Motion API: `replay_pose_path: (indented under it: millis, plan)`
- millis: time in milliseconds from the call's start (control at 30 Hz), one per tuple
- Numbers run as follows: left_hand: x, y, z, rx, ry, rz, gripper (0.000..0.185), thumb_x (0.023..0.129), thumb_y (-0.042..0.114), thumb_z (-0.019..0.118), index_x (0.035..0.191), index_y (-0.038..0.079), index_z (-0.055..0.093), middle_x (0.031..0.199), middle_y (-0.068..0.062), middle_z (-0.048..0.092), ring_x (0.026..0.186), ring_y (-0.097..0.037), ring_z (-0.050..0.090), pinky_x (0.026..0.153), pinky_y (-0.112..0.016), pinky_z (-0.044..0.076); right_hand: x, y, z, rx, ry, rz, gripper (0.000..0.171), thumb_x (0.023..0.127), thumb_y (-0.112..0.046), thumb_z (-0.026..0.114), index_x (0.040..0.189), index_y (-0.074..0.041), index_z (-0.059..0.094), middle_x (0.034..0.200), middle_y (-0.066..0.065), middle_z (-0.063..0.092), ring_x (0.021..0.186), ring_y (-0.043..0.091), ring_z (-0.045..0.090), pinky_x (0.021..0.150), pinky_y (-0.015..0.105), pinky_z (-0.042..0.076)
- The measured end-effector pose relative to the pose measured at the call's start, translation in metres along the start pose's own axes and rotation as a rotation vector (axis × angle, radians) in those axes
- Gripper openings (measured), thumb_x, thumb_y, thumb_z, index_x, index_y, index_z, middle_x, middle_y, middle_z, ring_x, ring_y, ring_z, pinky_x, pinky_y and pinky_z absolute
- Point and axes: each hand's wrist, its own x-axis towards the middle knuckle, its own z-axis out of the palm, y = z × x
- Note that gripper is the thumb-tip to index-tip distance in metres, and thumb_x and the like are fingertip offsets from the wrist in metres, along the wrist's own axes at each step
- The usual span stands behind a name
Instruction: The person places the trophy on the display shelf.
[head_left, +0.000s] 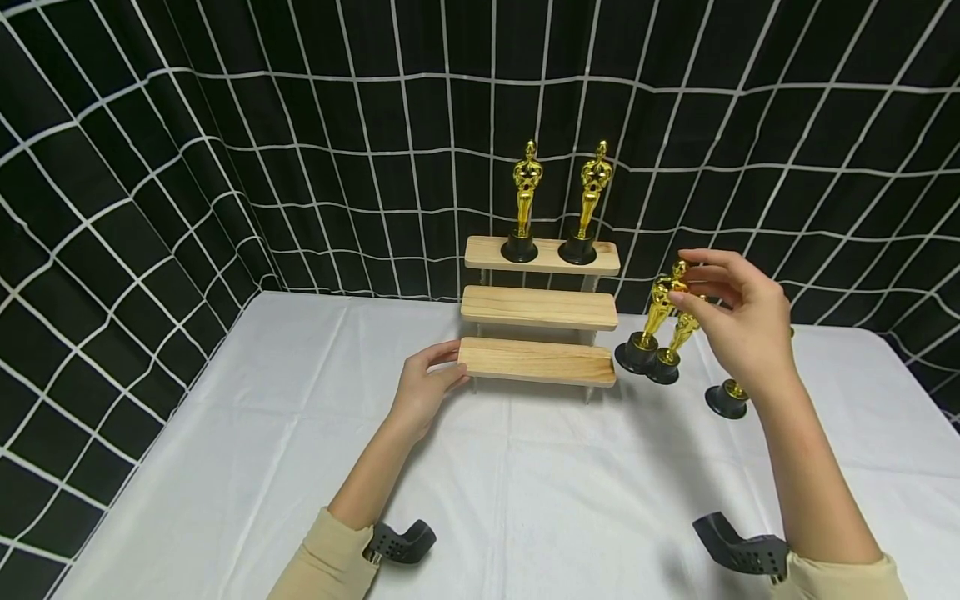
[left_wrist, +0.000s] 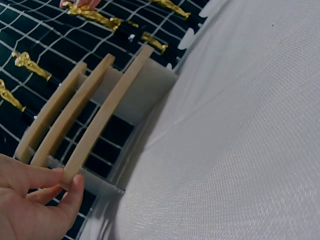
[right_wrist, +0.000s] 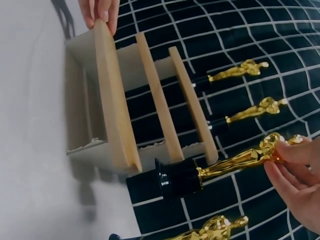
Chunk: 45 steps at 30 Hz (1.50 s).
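Observation:
My right hand [head_left: 738, 321] pinches a gold trophy statuette [head_left: 657, 312] near its head, between thumb and fingers. Its round black base [right_wrist: 177, 179] hangs in the air to the right of a three-tier wooden display stand [head_left: 537, 362]. At the stand's lowest step, my left hand [head_left: 423, 387] grips the left end between thumb and fingers; the left wrist view shows this wooden board [left_wrist: 107, 110] up close. Two matching statuettes [head_left: 525, 200] stand upright on the top step. The middle and lowest steps bear nothing.
Just behind the held statuette stands another trophy [head_left: 681, 337], partly covered by it. One more trophy [head_left: 727, 400] is farther right, mostly hidden by my right hand and forearm. A white cloth [head_left: 510, 500] covers the table, and a black curtain with white grid lines [head_left: 360, 167] hangs behind.

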Motion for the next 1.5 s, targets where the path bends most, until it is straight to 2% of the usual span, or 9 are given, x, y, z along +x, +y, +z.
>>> replay_pose_path:
  millis: [333,533,667,1233,1500]
  plan:
    - [0.0,0.0,0.0,-0.002,-0.003,0.001,0.043,0.1,-0.011,0.059,0.143,-0.012,0.056,0.136,-0.029,0.054,0.106,-0.025,0.068,0.095,-0.023,0.065,0.008,-0.016,0.002,0.033,-0.008,-0.018,0.047,0.093,0.003,0.079,0.138,-0.006,0.067,0.105,-0.02,0.064,0.094,-0.011,0.061,0.082,0.0,0.052]
    - [0.001,0.0,0.0,-0.001,0.005,-0.003,0.043,0.099,-0.011,0.059,0.143,-0.011,0.057,0.136,-0.027,0.055,0.105,-0.024,0.068,0.093,-0.021,0.065,0.013,-0.026,0.004,0.029,-0.028,-0.041,0.047,0.094,0.003,0.077,0.139,-0.006,0.066,0.116,0.003,0.069,0.096,-0.01,0.06,0.083,0.0,0.053]
    - [0.001,0.0,0.0,0.001,0.003,-0.002,0.044,0.099,-0.01,0.059,0.143,-0.011,0.056,0.136,-0.027,0.055,0.107,-0.026,0.068,0.094,-0.021,0.065,0.015,-0.032,0.006,0.032,-0.036,-0.06,0.046,0.095,0.002,0.076,0.139,-0.007,0.066,0.118,0.01,0.07,0.096,-0.01,0.06,0.083,0.001,0.053]
    - [0.0,0.0,-0.001,-0.006,0.003,-0.003,0.043,0.1,-0.01,0.059,0.143,-0.01,0.057,0.136,-0.027,0.054,0.106,-0.025,0.067,0.096,-0.024,0.065,0.029,-0.055,0.018,0.081,-0.052,-0.081,0.044,0.095,0.002,0.076,0.137,-0.007,0.067,0.121,0.02,0.072,0.093,-0.011,0.062,0.083,0.003,0.055]
    - [-0.001,0.001,-0.001,-0.003,-0.001,0.001,0.043,0.1,-0.01,0.059,0.143,-0.01,0.057,0.136,-0.028,0.054,0.107,-0.025,0.068,0.096,-0.024,0.065,0.034,-0.065,0.028,0.09,-0.068,-0.091,0.043,0.096,0.001,0.075,0.138,-0.007,0.067,0.12,0.019,0.073,0.093,-0.01,0.061,0.079,0.005,0.053]
